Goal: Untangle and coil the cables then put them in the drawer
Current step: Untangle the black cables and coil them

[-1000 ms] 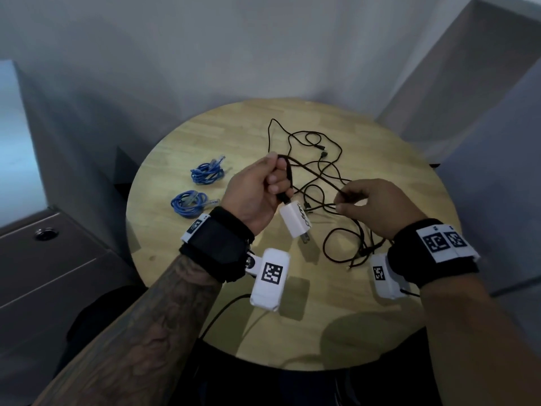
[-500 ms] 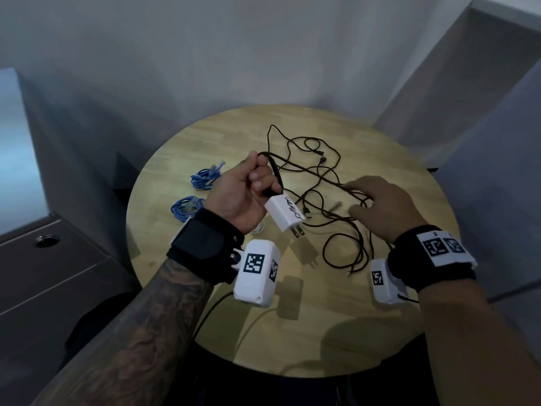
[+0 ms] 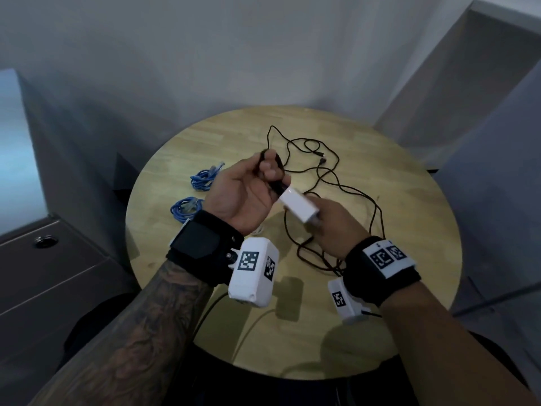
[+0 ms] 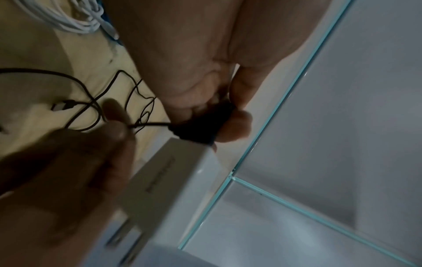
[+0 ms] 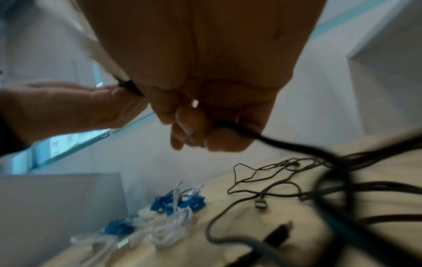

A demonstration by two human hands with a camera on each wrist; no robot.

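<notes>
Above the round wooden table [image 3: 409,230] my left hand [image 3: 268,174] pinches the black plug end of a black cable [image 4: 200,126] where it enters a white charger [image 3: 300,207]. My right hand [image 3: 320,222] grips that charger from below, and a strand of black cable [image 5: 269,139] runs out of its curled fingers. The rest of the black cables [image 3: 336,183] lie tangled on the table beyond both hands. In the left wrist view the white charger [image 4: 173,180] fills the middle, prongs toward the camera.
Two blue cable coils [image 3: 202,178] [image 3: 186,206] lie on the table's left side. White coiled cables [image 5: 169,229] sit near them. A grey cabinet with shut drawers [image 3: 44,273] stands left of the table. Walls close in behind and to the right.
My left hand has lifted the charger and cable end higher. My right hand left the cables on the table, came up and took hold of the charger, trailing a black strand.
</notes>
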